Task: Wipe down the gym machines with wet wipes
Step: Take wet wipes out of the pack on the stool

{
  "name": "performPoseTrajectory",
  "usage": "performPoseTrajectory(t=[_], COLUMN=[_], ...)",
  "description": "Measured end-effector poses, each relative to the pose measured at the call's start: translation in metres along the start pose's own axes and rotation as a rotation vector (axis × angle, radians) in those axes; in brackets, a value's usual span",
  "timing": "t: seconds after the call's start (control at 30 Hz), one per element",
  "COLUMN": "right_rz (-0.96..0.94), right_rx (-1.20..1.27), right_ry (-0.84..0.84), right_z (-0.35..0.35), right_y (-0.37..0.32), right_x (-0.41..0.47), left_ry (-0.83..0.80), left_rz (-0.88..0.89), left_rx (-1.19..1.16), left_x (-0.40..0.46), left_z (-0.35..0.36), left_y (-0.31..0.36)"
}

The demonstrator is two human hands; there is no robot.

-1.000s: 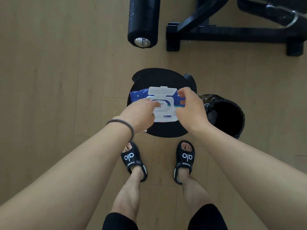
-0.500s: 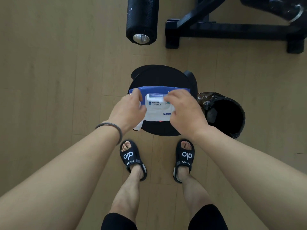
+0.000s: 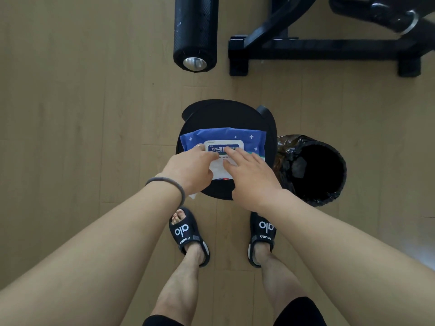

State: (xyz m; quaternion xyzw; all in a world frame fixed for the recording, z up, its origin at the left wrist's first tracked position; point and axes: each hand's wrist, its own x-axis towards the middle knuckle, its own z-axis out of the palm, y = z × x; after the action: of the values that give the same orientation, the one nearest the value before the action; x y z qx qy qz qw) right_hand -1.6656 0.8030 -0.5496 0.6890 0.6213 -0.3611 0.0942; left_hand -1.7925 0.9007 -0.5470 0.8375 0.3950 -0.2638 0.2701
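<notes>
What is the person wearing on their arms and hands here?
Both forearms are bare, with no sleeves in view. The left hand has a grey band around its wrist and a thin ring on one finger. The right hand wears nothing visible: no glove, watch or ring.

The wet wipe pack lies on the round stool, toward the stool's near half. The left hand rests on the pack's left side; the right hand rests on its right side, fingers extended across the lid. A wipe protrudes below the left hand at the stool's near-left edge. The lined bin stands just right of the stool. Both feet stand on the floor directly before the stool. Beyond the stool, the padded roller sits left of the machine base frame.
</notes>
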Motion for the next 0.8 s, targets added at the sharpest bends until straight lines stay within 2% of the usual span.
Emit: performPoseTrajectory(t=[0.07, 0.13, 0.17, 0.27, 0.37, 0.43, 0.53, 0.67, 0.8], right_rz=[0.087, 0.242, 0.313, 0.481, 0.483, 0.456, 0.440, 0.415, 0.390], right_rx=[0.273, 0.697, 0.904, 1.430, 1.771, 1.911, 2.040, 1.950, 1.848], right_ry=[-0.007, 0.049, 0.069, 0.028, 0.007, 0.051, 0.228, 0.483, 0.581], right_z=[-0.017, -0.034, -0.043, -0.077, -0.113, -0.134, -0.167, -0.206, -0.234], right_y=[-0.002, -0.001, -0.001, 0.004, 0.014, 0.023, 0.039, 0.064, 0.087], right_x=[-0.004, -0.010, -0.015, -0.037, -0.071, -0.092, -0.116, -0.144, -0.160], left_ry=[-0.028, -0.021, -0.002, 0.076, 0.139, 0.189, 0.235, 0.256, 0.219], left_rz=[-0.129, -0.270, -0.309, -0.346, -0.276, -0.189, -0.079, 0.031, 0.076], left_rx=[-0.363, -0.721, -0.828, -1.005, -1.045, -0.991, -0.929, -0.850, -0.827], left_x=[-0.003, -0.007, -0.009, -0.016, -0.018, -0.020, -0.026, -0.038, -0.048], left_z=[-0.009, -0.022, -0.031, -0.068, -0.108, -0.134, -0.169, -0.205, -0.230], left_y=[0.006, 0.014, 0.019, 0.043, 0.081, 0.109, 0.149, 0.196, 0.231])
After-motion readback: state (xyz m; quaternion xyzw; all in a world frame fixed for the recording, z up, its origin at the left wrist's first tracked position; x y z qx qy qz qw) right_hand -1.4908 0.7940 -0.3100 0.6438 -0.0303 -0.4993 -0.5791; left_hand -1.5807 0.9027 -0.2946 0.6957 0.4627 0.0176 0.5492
